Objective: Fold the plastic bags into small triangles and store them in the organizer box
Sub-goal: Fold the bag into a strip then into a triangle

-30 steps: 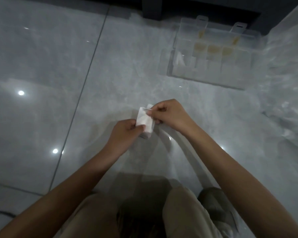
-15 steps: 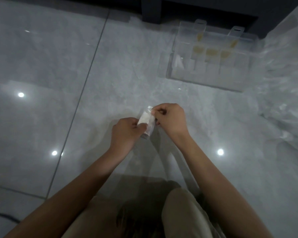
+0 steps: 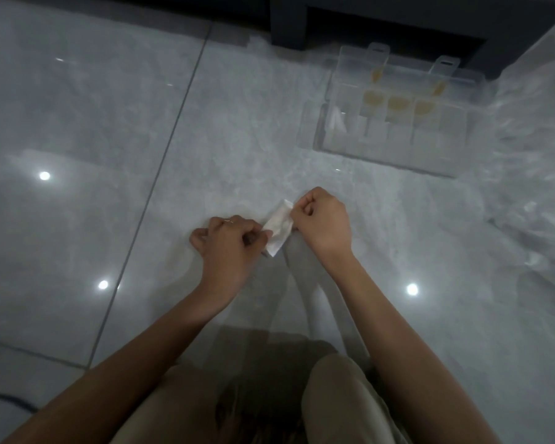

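Note:
A folded white wad of plastic bag (image 3: 279, 227) hangs between my two hands above the grey tiled floor. My left hand (image 3: 229, 240) pinches its lower left edge with curled fingers. My right hand (image 3: 322, 219) pinches its upper right edge. A clear unfolded tail of the same bag (image 3: 305, 290) trails down toward my lap. The clear organizer box (image 3: 394, 145) lies open on the floor at the upper right, with a white folded triangle (image 3: 335, 121) in its left compartment and several yellowish folded pieces (image 3: 398, 105) in the middle row.
A heap of loose clear plastic bags (image 3: 532, 174) covers the floor at the right. Dark furniture (image 3: 289, 20) stands along the far edge behind the box. My beige trouser legs (image 3: 337, 402) fill the bottom of the view.
My hands and the folded wad have drifted slightly nearer to me and lower in view. The wad has turned from nearly upright to a slant. Both pinches hold throughout.

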Action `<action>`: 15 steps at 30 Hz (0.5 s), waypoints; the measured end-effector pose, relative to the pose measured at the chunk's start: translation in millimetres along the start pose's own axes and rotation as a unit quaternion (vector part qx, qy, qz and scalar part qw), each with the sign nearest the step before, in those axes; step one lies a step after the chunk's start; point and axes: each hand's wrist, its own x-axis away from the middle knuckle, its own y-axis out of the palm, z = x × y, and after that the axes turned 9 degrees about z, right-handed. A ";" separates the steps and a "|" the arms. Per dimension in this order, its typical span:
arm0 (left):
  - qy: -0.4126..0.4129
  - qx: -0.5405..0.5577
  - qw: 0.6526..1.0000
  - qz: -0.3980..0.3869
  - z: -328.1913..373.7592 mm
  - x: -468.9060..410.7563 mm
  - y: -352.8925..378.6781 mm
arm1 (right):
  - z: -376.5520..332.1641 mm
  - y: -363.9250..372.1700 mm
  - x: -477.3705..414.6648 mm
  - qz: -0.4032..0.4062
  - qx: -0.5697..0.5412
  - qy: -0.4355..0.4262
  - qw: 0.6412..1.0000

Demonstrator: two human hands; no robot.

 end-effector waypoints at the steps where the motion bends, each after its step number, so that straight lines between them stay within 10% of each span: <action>1: -0.007 0.000 1.000 -0.001 -1.2 -0.4 0.8 | -0.6 -0.5 0.0 -0.002 0.005 0.002 1.000; 15: 0.086 -0.050 0.993 0.064 -7.9 5.1 3.1 | -2.2 -1.2 3.5 0.010 0.045 -0.003 0.999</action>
